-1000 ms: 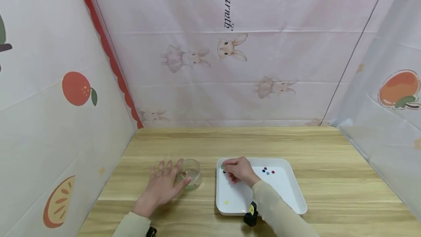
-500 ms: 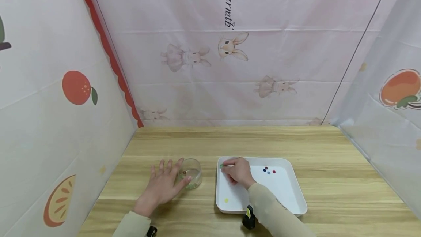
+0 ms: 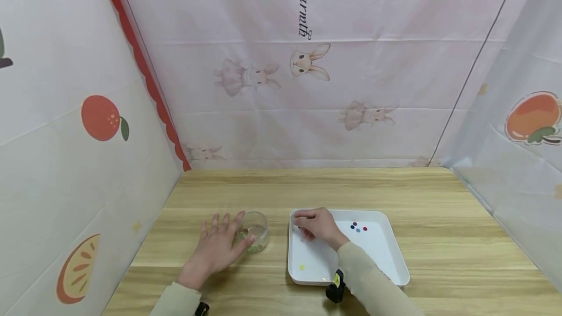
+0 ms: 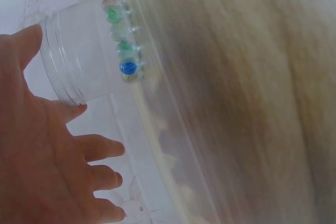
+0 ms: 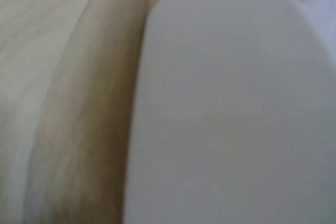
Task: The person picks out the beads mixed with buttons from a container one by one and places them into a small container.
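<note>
My left hand (image 3: 215,252) is spread beside a clear round jar (image 3: 259,218), thumb and index finger touching it on either side near the rim. The left wrist view shows several glass marbles (image 4: 125,50) along the jar's bottom, green, blue and brownish. My right hand (image 3: 322,227) reaches into the far left corner of a white tray (image 3: 320,257), index finger and thumb curled down together. Whatever lies beneath those fingertips is hidden, apart from a small dark spot. Only the tray's outer side (image 5: 220,114) fills the right wrist view.
Several small dark, red and light-blue pieces (image 3: 358,229) lie in the tray's far right part. A yellow piece (image 3: 301,267) is near its left front, and a small clear one (image 3: 324,280) sits by the front wall. Printed cloth walls (image 3: 272,135) surround the wooden table (image 3: 246,189).
My right fingertips have shifted slightly left into the tray corner. The green marble seen at them earlier is now out of sight beneath them. The left hand and jar have stayed put.
</note>
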